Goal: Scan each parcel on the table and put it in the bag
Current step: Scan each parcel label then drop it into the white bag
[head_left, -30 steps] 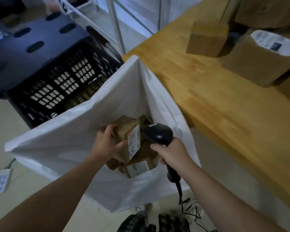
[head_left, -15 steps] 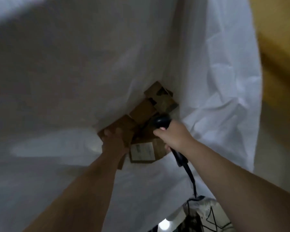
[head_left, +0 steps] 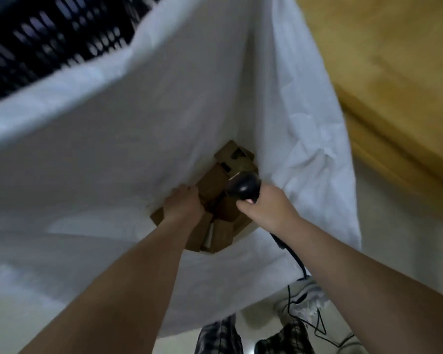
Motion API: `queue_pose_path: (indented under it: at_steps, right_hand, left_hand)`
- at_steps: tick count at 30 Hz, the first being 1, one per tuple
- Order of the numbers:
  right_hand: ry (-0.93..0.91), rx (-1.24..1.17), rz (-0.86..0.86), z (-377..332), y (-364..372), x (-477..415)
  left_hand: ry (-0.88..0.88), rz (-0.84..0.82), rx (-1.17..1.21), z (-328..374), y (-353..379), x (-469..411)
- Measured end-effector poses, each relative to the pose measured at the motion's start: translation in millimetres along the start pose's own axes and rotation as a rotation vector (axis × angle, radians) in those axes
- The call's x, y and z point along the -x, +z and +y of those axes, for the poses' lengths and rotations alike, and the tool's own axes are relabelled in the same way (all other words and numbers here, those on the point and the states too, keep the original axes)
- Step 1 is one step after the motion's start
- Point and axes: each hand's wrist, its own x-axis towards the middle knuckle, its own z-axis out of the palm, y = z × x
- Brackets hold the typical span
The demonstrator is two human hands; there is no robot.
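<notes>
Rests left hand [head_left: 183, 206] on parcels [head_left: 213, 185] at cramped bag [head_left: 215, 98] bottom, fingers hidden, grip untellable; clenches right hand [head_left: 265, 209] round scanner [head_left: 244, 187], tight against bag wall beside blurred table [head_left: 394, 93].

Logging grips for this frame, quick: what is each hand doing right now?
Left hand: down on the parcels inside the bag; whether it grips one cannot be told.
Right hand: holding the scanner.
</notes>
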Motion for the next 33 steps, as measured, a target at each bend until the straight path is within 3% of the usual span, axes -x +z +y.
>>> queue_pose_path:
  at_steps: [13, 23, 33]
  right_hand:
    - [-0.017, -0.145, 0.554, -21, -204, 167]
    - [0.072, -0.217, 0.774, 70, -351, 249]
    - [0.147, -0.482, 0.971, 156, -467, 284]
  left_hand:
    - [0.421, 0.292, 0.045, 133, -191, 146]
    - [0.747, 0.389, 0.087, 311, -243, 199]
    - [0.870, 0.370, 0.114, 471, -258, 216]
